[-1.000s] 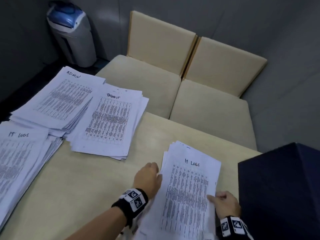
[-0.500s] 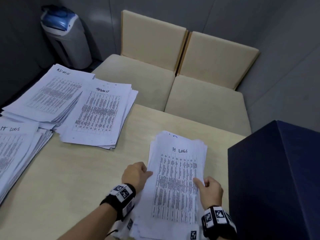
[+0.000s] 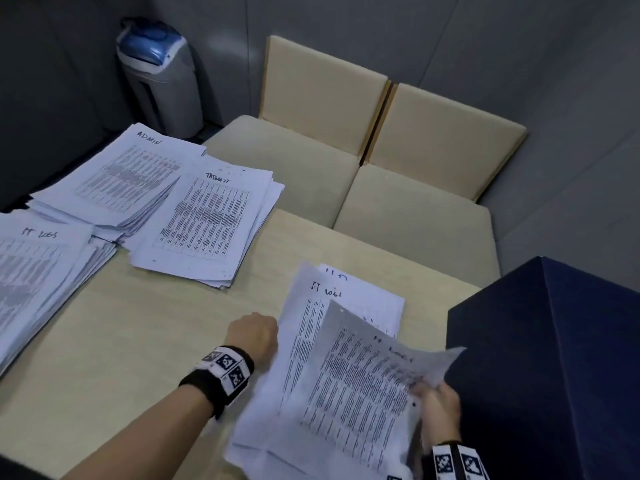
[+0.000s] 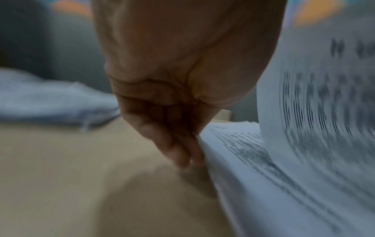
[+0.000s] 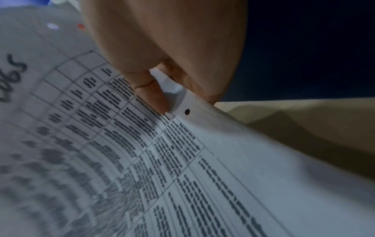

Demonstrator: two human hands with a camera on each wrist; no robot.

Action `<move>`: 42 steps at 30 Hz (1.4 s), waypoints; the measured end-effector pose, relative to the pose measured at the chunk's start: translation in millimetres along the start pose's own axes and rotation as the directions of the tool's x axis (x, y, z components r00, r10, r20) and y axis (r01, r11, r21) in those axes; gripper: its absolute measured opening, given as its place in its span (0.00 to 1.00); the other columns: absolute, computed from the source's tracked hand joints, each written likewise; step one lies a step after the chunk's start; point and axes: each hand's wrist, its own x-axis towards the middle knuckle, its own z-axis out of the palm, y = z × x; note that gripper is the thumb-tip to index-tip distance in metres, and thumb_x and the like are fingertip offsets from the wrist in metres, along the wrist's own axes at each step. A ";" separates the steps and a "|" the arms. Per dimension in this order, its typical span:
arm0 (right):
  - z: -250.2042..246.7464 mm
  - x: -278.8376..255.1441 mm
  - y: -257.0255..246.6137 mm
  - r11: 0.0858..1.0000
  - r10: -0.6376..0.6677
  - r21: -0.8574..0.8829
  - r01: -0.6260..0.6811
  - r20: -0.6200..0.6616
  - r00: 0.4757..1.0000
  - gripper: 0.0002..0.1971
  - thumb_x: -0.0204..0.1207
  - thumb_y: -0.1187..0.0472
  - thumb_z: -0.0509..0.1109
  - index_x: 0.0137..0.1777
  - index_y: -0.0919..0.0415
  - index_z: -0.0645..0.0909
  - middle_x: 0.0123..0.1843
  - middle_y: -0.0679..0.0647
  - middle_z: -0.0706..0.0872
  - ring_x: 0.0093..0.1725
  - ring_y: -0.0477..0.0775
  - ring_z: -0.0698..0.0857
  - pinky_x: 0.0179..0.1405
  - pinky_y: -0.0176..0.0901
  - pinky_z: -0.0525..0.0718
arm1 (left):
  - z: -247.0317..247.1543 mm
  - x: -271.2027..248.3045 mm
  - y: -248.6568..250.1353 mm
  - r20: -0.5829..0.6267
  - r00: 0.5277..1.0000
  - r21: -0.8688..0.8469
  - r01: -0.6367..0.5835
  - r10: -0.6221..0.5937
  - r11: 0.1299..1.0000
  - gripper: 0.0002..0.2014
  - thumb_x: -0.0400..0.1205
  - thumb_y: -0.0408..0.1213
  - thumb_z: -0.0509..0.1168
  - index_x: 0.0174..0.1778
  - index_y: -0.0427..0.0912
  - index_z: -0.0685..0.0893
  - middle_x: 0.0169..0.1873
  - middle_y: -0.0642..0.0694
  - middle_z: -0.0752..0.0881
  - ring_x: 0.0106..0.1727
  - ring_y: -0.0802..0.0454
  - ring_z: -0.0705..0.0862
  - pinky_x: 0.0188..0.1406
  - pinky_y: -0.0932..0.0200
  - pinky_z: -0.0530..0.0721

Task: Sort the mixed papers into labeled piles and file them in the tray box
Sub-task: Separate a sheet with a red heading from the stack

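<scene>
On the wooden table in front of me lies the mixed pile, its top page labelled IT LOGS. My right hand pinches the right edge of one sheet, also marked IT LOGS, and holds it curled up off the pile. In the right wrist view thumb and finger clamp that sheet near a punched hole. My left hand rests at the pile's left edge, its fingers pointing down against the side of the stack. At the left lie sorted piles: ADMIN, a second pile, IT LOGS.
A tall dark blue box stands at the table's right, close beside my right hand. Two beige chairs sit behind the far table edge. A grey bin with a blue lid stands in the back left corner.
My right hand has taken hold of the top sheet and lifted its right side off the pile. The left hand stays at the pile's left edge. The view has shifted slightly.
</scene>
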 end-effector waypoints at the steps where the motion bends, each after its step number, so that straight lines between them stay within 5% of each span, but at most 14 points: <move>1: 1.3 -1.1 -0.8 1.000 0.025 0.018 -0.025 0.024 0.999 0.11 0.72 0.80 0.64 0.34 0.67 0.80 0.35 0.60 0.83 0.36 0.57 0.79 0.35 0.44 0.72 | -4.7 -3.5 2.0 -0.033 0.999 0.077 -0.036 0.039 0.996 0.10 0.85 0.38 0.58 0.50 0.42 0.84 0.47 0.42 0.88 0.47 0.39 0.87 0.39 0.54 0.76; 5: 12.5 -4.1 -0.3 0.974 0.114 0.178 -0.143 0.164 0.980 0.08 0.68 0.81 0.60 0.37 0.70 0.76 0.37 0.61 0.81 0.38 0.61 0.79 0.39 0.47 0.74 | -14.4 -11.7 1.4 -0.197 0.954 0.069 -0.218 0.227 0.974 0.09 0.77 0.34 0.71 0.35 0.43 0.76 0.20 0.47 0.72 0.20 0.45 0.67 0.20 0.59 0.64; 9: 19.6 5.1 2.2 0.927 0.154 0.295 -0.231 0.263 0.952 0.09 0.66 0.80 0.57 0.38 0.68 0.74 0.34 0.60 0.80 0.38 0.61 0.79 0.40 0.49 0.75 | -13.8 -19.8 0.4 -0.308 0.899 -0.258 -0.393 0.310 0.883 0.10 0.88 0.43 0.54 0.41 0.46 0.69 0.25 0.48 0.75 0.27 0.47 0.69 0.29 0.53 0.65; 13: 22.9 12.0 2.8 0.918 0.130 0.325 -0.228 0.296 0.946 0.09 0.59 0.77 0.68 0.40 0.69 0.77 0.40 0.61 0.80 0.42 0.61 0.79 0.46 0.54 0.77 | -19.2 -36.4 -0.1 -0.441 0.842 -0.566 -0.529 0.310 0.632 0.10 0.84 0.46 0.61 0.37 0.51 0.75 0.21 0.56 0.74 0.23 0.61 0.69 0.26 0.63 0.65; 16: 22.4 17.8 3.3 0.925 0.157 0.312 -0.219 0.212 0.965 0.11 0.67 0.82 0.66 0.45 0.71 0.83 0.43 0.62 0.86 0.44 0.62 0.83 0.44 0.52 0.81 | -13.8 -41.7 2.8 -0.406 0.866 -0.684 -0.500 0.292 0.531 0.14 0.81 0.45 0.70 0.34 0.50 0.74 0.21 0.54 0.74 0.25 0.58 0.69 0.28 0.61 0.67; 20: 16.1 19.3 9.3 0.940 0.243 0.234 -0.249 0.052 0.969 0.12 0.66 0.76 0.73 0.47 0.84 0.80 0.39 0.63 0.84 0.39 0.59 0.82 0.37 0.48 0.78 | 2.7 -35.4 -1.9 -0.318 0.941 -0.862 -0.337 0.114 0.378 0.21 0.77 0.53 0.72 0.31 0.45 0.70 0.23 0.56 0.67 0.28 0.57 0.64 0.28 0.58 0.62; 23: 12.1 14.2 8.5 0.935 0.233 0.281 -0.217 -0.022 0.972 0.08 0.64 0.78 0.72 0.41 0.71 0.78 0.35 0.62 0.80 0.38 0.58 0.79 0.35 0.48 0.76 | 7.8 -33.3 -1.2 -0.241 0.970 -0.928 -0.236 0.019 0.289 0.17 0.81 0.45 0.69 0.34 0.47 0.69 0.20 0.55 0.69 0.24 0.59 0.64 0.26 0.60 0.62; 25: 10.5 13.6 6.4 0.928 0.196 0.334 -0.168 -0.053 0.979 0.11 0.63 0.80 0.69 0.35 0.65 0.73 0.31 0.59 0.75 0.33 0.56 0.76 0.32 0.47 0.73 | 12.0 -31.7 -0.8 -0.184 0.983 -0.943 -0.173 -0.010 0.285 0.06 0.85 0.34 0.66 0.43 0.43 0.78 0.21 0.54 0.82 0.24 0.60 0.76 0.28 0.59 0.73; 26: 9.9 13.0 6.0 0.917 0.181 0.369 -0.154 -0.038 0.983 0.13 0.64 0.82 0.66 0.34 0.64 0.70 0.30 0.58 0.73 0.31 0.55 0.74 0.31 0.46 0.71 | 15.3 -29.5 -2.0 -0.163 0.986 -0.944 -0.146 -0.034 0.295 0.02 0.86 0.32 0.65 0.52 0.41 0.82 0.31 0.49 0.89 0.34 0.53 0.86 0.37 0.55 0.83; 27: 9.8 10.5 4.7 0.898 0.164 0.414 -0.148 -0.004 0.986 0.15 0.65 0.83 0.62 0.32 0.63 0.68 0.30 0.58 0.71 0.31 0.55 0.72 0.31 0.46 0.70 | 18.6 -26.7 -3.9 -0.144 0.988 -0.947 -0.119 -0.061 0.299 0.10 0.86 0.33 0.65 0.63 0.39 0.82 0.44 0.40 0.91 0.49 0.43 0.88 0.53 0.47 0.86; 29: 11.3 4.7 0.7 0.873 0.121 0.467 -0.143 0.077 0.990 0.17 0.67 0.86 0.57 0.29 0.64 0.67 0.29 0.57 0.71 0.31 0.56 0.70 0.32 0.47 0.69 | 19.8 -24.5 -5.2 -0.147 0.988 -0.951 -0.131 -0.038 0.281 0.17 0.86 0.38 0.65 0.71 0.40 0.80 0.56 0.38 0.89 0.62 0.39 0.86 0.66 0.43 0.82; 33: 14.3 -3.1 -7.5 0.896 0.089 0.417 -0.153 0.169 0.982 0.15 0.71 0.85 0.54 0.32 0.67 0.73 0.28 0.58 0.76 0.33 0.56 0.74 0.36 0.44 0.72 | 10.8 -28.9 3.2 -0.159 0.987 -0.978 -0.161 0.026 0.134 0.11 0.88 0.37 0.62 0.63 0.41 0.86 0.55 0.49 0.92 0.57 0.50 0.89 0.58 0.59 0.84; 37: 17.7 -1.5 -6.2 0.918 0.136 0.338 -0.206 0.219 0.966 0.11 0.71 0.84 0.61 0.39 0.71 0.81 0.28 0.58 0.87 0.36 0.60 0.82 0.38 0.48 0.78 | 7.8 -34.3 6.8 -0.091 0.984 -0.995 -0.097 0.153 0.034 0.15 0.86 0.43 0.63 0.58 0.36 0.87 0.55 0.41 0.91 0.57 0.43 0.89 0.60 0.52 0.84; 42: 21.2 -3.7 -12.1 0.911 0.132 0.358 -0.205 0.218 0.967 0.08 0.71 0.85 0.63 0.41 0.77 0.81 0.30 0.59 0.89 0.32 0.54 0.88 0.28 0.36 0.84 | 11.1 -31.6 4.0 -0.072 0.982 -0.997 -0.078 0.173 0.028 0.26 0.78 0.58 0.67 0.40 0.33 0.82 0.35 0.44 0.82 0.38 0.51 0.79 0.42 0.56 0.75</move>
